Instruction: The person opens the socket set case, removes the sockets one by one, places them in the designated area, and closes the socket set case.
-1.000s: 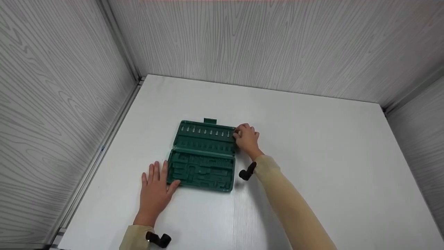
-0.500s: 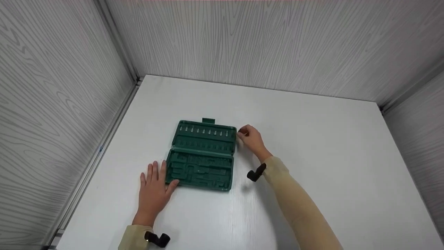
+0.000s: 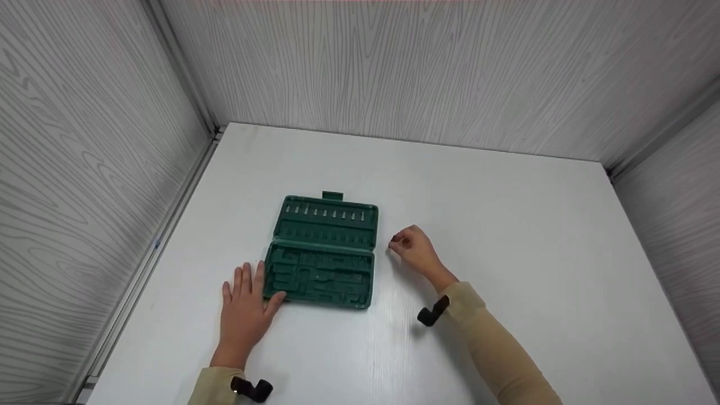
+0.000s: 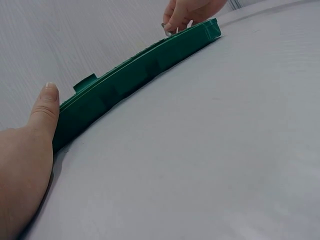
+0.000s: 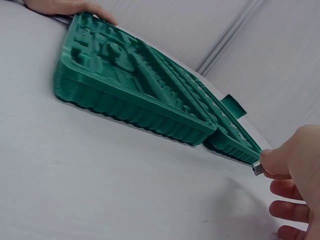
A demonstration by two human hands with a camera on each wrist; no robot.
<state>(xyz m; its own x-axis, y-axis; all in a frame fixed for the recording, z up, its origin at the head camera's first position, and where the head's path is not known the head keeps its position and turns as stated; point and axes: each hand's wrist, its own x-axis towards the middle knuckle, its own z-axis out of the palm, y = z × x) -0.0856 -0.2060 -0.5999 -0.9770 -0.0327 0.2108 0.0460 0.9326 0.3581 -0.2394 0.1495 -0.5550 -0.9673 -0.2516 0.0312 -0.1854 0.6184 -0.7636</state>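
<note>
A green plastic tool case (image 3: 326, 246) lies unfolded flat on the white table, with moulded slots in both halves. Along its far half runs a row of small silver pieces (image 3: 324, 214). My left hand (image 3: 243, 315) rests with straight fingers at the case's near left corner, thumb along the front side. To the right of the case, my right hand (image 3: 416, 253) pinches a small silver socket (image 5: 257, 168) between thumb and forefinger. The right wrist view shows a dark opening in the socket's end, and the other fingers loosely curled.
The white table (image 3: 523, 253) extends on all sides of the case. Grey wood-grain panels (image 3: 394, 67) close it in at the back and sides. A green latch tab (image 3: 332, 195) sticks out from the case's far edge.
My right hand has moved from the far right edge of the case, off to the right and nearer to me, with the socket pinched. The left hand stays at the case corner.
</note>
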